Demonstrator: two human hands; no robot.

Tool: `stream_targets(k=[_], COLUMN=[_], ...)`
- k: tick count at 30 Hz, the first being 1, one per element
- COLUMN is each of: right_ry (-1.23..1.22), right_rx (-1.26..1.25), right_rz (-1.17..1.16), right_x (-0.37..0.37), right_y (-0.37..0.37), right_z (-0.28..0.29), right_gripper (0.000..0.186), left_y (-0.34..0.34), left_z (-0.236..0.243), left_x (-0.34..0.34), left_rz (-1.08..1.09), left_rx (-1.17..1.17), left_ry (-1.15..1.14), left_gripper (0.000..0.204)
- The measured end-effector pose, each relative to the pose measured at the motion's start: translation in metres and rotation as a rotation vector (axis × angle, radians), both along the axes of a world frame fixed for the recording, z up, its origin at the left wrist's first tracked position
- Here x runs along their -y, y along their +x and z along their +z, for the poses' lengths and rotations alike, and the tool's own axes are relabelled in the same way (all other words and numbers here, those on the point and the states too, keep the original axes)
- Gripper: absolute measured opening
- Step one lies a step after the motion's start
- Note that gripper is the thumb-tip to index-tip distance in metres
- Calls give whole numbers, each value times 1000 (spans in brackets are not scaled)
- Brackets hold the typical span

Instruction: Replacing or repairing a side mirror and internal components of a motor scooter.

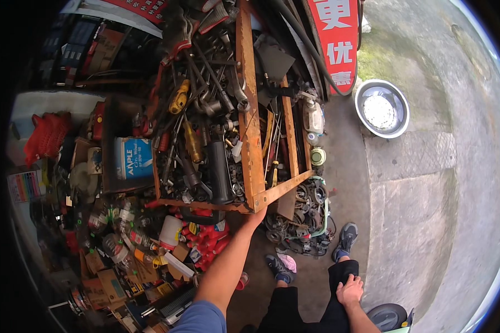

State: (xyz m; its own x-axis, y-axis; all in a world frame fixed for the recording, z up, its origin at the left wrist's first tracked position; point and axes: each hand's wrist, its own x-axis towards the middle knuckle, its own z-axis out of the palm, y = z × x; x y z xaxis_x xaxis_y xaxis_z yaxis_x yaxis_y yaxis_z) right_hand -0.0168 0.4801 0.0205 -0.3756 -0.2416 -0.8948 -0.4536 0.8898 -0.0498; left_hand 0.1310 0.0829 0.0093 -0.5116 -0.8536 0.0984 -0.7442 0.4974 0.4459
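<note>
My left hand [254,217] grips the near corner of a rusty orange-brown tool tray [249,150], its fingers mostly hidden behind the edge. The tray is crammed with wrenches [223,94], screwdrivers with yellow handles [192,141], a black cylindrical tool [220,172] and loose small parts; gloves [214,16] lie at its far end. Narrower sections on its right hold long thin tools. My right hand [350,290] rests on my dark-clothed thigh, fingers slightly bent and holding nothing.
Bottles, cartons and red containers [208,244] crowd the lower left. Greasy metal parts [311,211] sit below the tray's right side, near my feet. A red signboard [334,30] stands behind, a steel basin [382,86] sits on the concrete at right, and a dark round object [386,316] is at bottom right.
</note>
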Motion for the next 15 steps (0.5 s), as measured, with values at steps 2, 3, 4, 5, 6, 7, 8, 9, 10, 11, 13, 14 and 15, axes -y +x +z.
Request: stream_targets(k=[2, 3, 4, 5, 6, 7, 8, 9, 10, 11, 13, 14, 15], right_ry=[-3, -5, 3, 9, -6, -4, -6, -28, -41, -40, -104, -83, -53], right_rx=[-1, -5, 3, 11, 10, 21, 33, 33, 25, -1, -5, 20, 34], right_rz=[6, 10, 10, 12, 27, 28, 34, 69, 53, 28, 92, 125, 153], right_x=[0, 0, 2, 5, 7, 8, 9, 10, 9, 0, -8, -6, -8], right_y=[0, -1, -2, -3, -1, 2, 6, 7, 11, 10, 14, 15, 14], right_z=[0, 1, 3, 5, 5, 3, 2, 2, 3, 0, -2, 1, 5], right_gripper=[53, 53, 53, 53, 53, 54, 54, 54, 55, 56, 58, 58, 58], left_y=[1, 0, -2, -1, 1, 7, 26, 37, 55, 55, 89, 108, 107], left_z=[12, 21, 33, 35, 42, 49, 47, 54, 55, 65, 82, 94, 131], left_x=[-8, -13, -19, -26, -35, -45, -55, -69, -88, -108, -154, -180, -197], left_rz=[1, 0, 23, 32, 174, 317, 303, 388, 395, 468, 513, 541, 610], left_rx=[-20, -41, 1, -4, -230, -462, -396, -392, -335, -386, -447, -340, -518], left_ry=[76, 154, 178, 173, 333, 485, 496, 669, 597, 726, 787, 779, 957], left_gripper=[22, 24, 29, 29, 27, 26, 31, 28, 26, 23, 21, 22, 24])
